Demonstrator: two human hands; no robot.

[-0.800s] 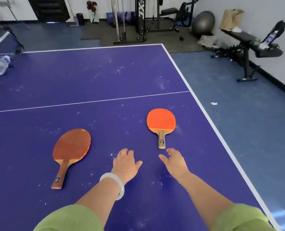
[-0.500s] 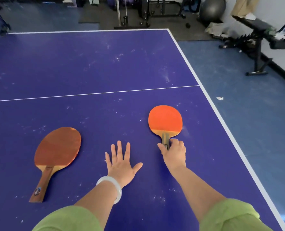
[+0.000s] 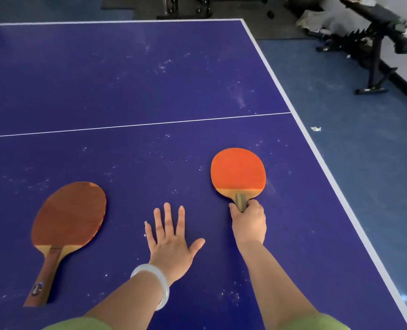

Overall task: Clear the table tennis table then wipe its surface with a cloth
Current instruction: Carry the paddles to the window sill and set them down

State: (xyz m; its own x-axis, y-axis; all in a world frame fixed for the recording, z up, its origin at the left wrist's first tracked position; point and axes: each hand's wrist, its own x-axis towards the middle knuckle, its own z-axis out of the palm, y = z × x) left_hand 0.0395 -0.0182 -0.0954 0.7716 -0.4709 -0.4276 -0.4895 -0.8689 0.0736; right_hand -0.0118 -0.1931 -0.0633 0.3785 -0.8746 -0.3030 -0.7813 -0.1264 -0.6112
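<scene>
The table (image 3: 126, 79) is blue with little white specks (image 3: 240, 102), and two bats lie flat on its near half. The right hand (image 3: 249, 225) has its fingers (image 3: 255, 206) curled round the handle of the bright orange bat (image 3: 237, 170), which lies near the table's right edge. The left hand (image 3: 171, 244), with a white bangle (image 3: 159, 279) on the wrist, lies flat on the table between the bats, spread wide and holding nothing; the darker bat (image 3: 70, 213) lies well to its left.

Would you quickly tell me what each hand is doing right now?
Left hand: open, fingers spread, holding nothing.
Right hand: holds the orange paddle by its handle.
</scene>
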